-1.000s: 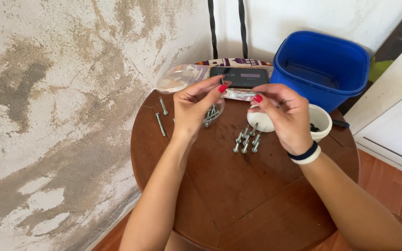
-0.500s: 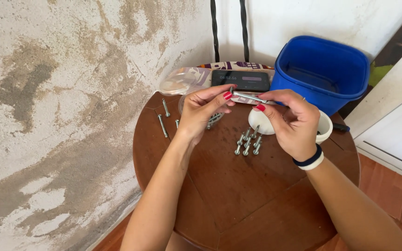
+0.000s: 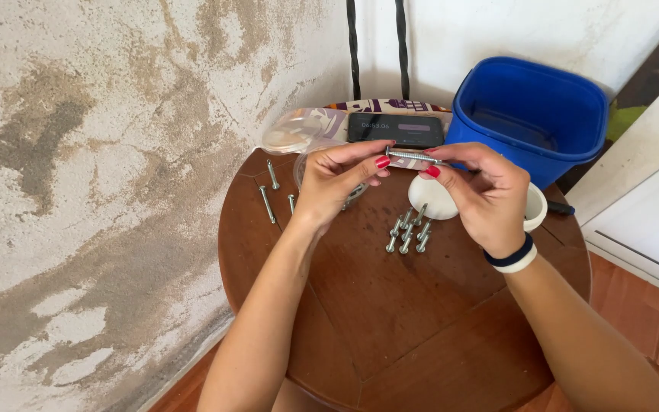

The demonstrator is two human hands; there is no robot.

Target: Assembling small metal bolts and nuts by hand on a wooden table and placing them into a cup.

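We find the left hand [image 3: 337, 183] and right hand [image 3: 486, 194] each pinching one end of a long bolt [image 3: 413, 156], fingers clenched on it, held level above the worktop [image 3: 390, 320], directly over the loose bolts [image 3: 408, 233].

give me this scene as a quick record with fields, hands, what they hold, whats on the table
left hand: pinches one end of a bolt
right hand: grips the bolt's other end
surface: round wooden table
loose bolts: cluster below the hands, more at left edge
white bowl: under right hand
behind: blue tub, phone
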